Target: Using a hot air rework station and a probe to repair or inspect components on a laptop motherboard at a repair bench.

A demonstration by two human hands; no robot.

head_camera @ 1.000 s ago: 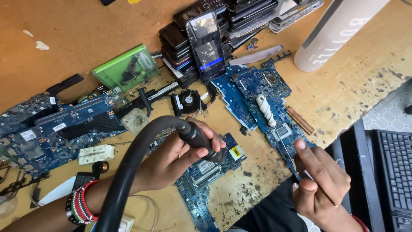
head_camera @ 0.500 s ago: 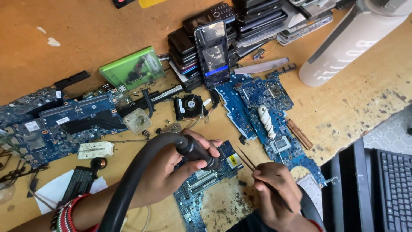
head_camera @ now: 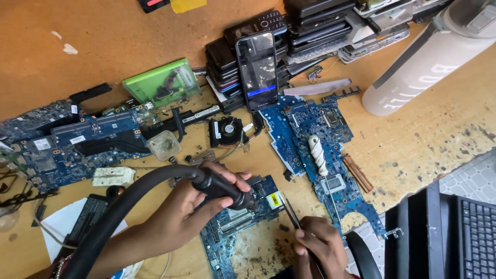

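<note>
the left hand [head_camera: 194,212] is wrapped tight around a thick black hose [head_camera: 129,201] with a black nozzle [head_camera: 230,191] at its end. the hose is smooth and bends in a curve from the bottom left. the nozzle tip points down at a small blue circuit board [head_camera: 237,232], which lies flat on the table near the bottom middle. the board has a yellow sticker and little grey parts on it.

the right hand [head_camera: 320,248] is closed around thin tweezers [head_camera: 291,214], and their tips touch the board just beside the nozzle.

the wooden table [head_camera: 423,139] has a rough, spotty edge on the right, with grey floor past it. there is bare wood at the top left and between the long board and the bottle. around the hands it is crowded, with little open room.

i count three blue boards: the small one under the hands, a long blue board [head_camera: 323,155] to the right, and a wide blue board [head_camera: 67,144] to the left. there is one small black fan [head_camera: 226,132], one green case [head_camera: 161,82], one white bottle [head_camera: 423,62] lying tilted, and one phone [head_camera: 257,70] resting on a pile of dark phones [head_camera: 310,26]. a black keyboard [head_camera: 478,237] sits at the bottom right.
</note>
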